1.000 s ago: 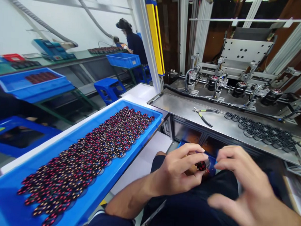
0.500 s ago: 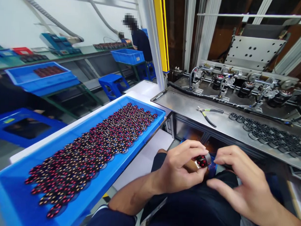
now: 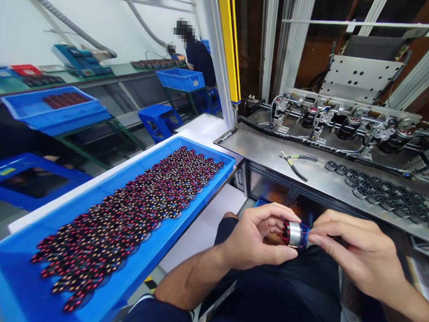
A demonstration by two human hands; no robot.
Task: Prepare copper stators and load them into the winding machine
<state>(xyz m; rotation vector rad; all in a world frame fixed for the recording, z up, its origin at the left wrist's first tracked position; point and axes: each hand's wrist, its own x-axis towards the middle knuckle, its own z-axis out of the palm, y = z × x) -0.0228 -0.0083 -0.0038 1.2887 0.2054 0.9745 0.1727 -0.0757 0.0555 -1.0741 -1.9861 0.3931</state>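
Note:
My left hand (image 3: 259,240) is closed around a small wound motor part (image 3: 291,233) with red copper coils and a silver metal sleeve, held over my lap. Thumb and forefinger of my right hand (image 3: 352,252) pinch at the part's right end, where thin red wire shows. A long blue tray (image 3: 206,198) on my left holds several rows of the same red-wound coils (image 3: 135,210).
A steel bench (image 3: 271,156) ahead carries pliers (image 3: 294,163), a row of black ring parts (image 3: 378,190) and a winding machine (image 3: 342,118). Blue bins (image 3: 54,108), a blue stool (image 3: 159,119) and another person (image 3: 199,57) stand at the back left.
The motor part has turned so its silver sleeve faces up. My right fingers have closed from loosely spread into a pinch at its end.

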